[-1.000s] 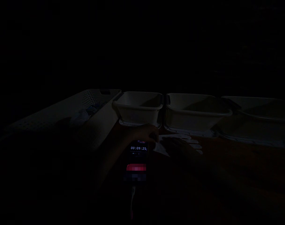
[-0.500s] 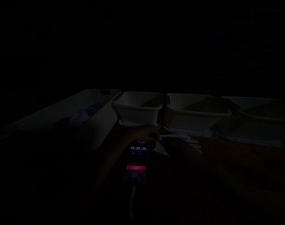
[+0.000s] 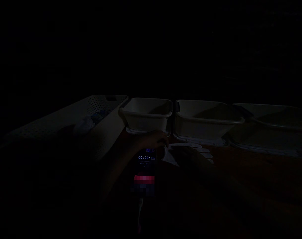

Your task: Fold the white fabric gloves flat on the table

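The scene is very dark. A white glove (image 3: 170, 158) lies on the table with its fingers pointing right. My left hand (image 3: 158, 139) reaches over from the left, its fingers bent down and closed at the near left edge of the glove's cuff. Across the middle of the glove rests my right hand (image 3: 185, 153), a dark shape whose fingers are lost in shadow. Beneath my left wrist, a phone (image 3: 146, 158) shows a lit timer reading 00:09:25.
At left stands a long perforated white basket (image 3: 113, 127) holding a pale bundle (image 3: 83, 125) and some bluish items. A row of pale tubs (image 3: 146, 121), (image 3: 203, 127), (image 3: 270, 134) lines the back. A white cable (image 3: 140, 209) runs from the phone toward me.
My left fingers have shifted slightly at the cuff, and more of the glove's white cuff shows between my hands. My right hand has barely moved. The tubs and basket stay put.
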{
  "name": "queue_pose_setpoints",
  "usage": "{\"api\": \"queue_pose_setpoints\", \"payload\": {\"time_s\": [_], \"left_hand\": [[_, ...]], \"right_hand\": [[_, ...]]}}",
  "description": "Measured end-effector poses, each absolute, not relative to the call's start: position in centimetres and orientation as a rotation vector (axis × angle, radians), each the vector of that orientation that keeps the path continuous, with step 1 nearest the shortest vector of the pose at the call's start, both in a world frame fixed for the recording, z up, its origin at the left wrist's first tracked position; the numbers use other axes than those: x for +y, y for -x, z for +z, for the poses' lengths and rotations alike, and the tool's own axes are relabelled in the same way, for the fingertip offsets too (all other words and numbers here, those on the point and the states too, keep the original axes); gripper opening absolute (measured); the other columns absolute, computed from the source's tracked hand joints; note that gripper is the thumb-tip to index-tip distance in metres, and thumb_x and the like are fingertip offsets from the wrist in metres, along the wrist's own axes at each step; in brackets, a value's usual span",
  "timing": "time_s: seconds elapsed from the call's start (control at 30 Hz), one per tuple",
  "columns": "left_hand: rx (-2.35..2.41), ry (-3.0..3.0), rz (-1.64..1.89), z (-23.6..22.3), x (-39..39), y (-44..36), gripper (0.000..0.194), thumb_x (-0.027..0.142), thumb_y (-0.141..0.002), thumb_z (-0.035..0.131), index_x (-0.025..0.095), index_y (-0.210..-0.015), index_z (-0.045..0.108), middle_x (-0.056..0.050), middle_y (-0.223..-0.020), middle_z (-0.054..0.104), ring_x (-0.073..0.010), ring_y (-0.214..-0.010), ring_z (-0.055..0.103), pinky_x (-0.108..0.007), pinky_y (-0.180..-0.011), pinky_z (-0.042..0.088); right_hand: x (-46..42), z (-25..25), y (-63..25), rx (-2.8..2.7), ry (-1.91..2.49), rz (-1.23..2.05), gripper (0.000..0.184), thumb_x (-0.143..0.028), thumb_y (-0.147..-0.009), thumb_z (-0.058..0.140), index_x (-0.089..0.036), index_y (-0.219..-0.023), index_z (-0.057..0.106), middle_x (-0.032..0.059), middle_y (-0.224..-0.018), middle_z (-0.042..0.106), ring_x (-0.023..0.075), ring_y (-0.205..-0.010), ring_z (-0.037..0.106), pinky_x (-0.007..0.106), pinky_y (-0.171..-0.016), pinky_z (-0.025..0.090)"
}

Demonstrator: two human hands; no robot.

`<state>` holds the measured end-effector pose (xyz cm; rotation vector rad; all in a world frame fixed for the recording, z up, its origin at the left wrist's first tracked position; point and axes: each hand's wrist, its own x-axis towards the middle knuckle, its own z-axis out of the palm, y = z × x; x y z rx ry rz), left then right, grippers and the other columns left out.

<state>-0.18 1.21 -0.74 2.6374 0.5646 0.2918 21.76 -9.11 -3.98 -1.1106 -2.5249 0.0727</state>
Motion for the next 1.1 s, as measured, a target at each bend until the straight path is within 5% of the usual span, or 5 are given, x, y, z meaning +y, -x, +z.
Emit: {"api": "queue_pose_setpoints", "payload": {"time_s": [0.63, 0.9, 1.1], "left_hand": [[0.619, -2.439, 0.202, -0.7, 0.5, -0.3, 0.016, 0.022, -0.069, 0.067, 0.014, -0.083, 0.066, -0.004, -0.083, 0.066, -0.0112, -0.076, 0.060, -0.021, -0.071, 0.042], [0.582, -2.463, 0.325, -0.5, 1.2, 0.0, 0.016, 0.017, -0.078, 0.056, 0.013, -0.091, 0.064, -0.006, -0.091, 0.066, -0.0119, -0.084, 0.060, -0.022, -0.076, 0.042], [0.700, -2.510, 0.419, -0.1, 1.3, 0.1, 0.015, 0.020, -0.075, 0.059, 0.014, -0.087, 0.065, -0.004, -0.087, 0.066, -0.0122, -0.081, 0.060, -0.023, -0.073, 0.042]], "right_hand": [[-9.1, -5.2, -22.4, -2.552, 1.109, 0.047, 0.044, -0.027, -0.085, 0.040, -0.019, -0.128, 0.045, 0.0106, -0.130, 0.045, 0.0248, -0.120, 0.041, 0.045, -0.095, 0.039], [-9.1, -4.2, -22.2, -2.562, 1.091, 0.036, 0.047, -0.026, -0.088, 0.038, -0.025, -0.135, 0.034, 0.0053, -0.137, 0.038, 0.0208, -0.125, 0.035, 0.046, -0.103, 0.029], [-9.4, -3.3, -21.7, -2.551, 1.086, 0.142, 0.049, -0.026, -0.088, 0.038, -0.026, -0.136, 0.031, 0.0056, -0.137, 0.038, 0.0207, -0.124, 0.037, 0.045, -0.101, 0.032]]}}
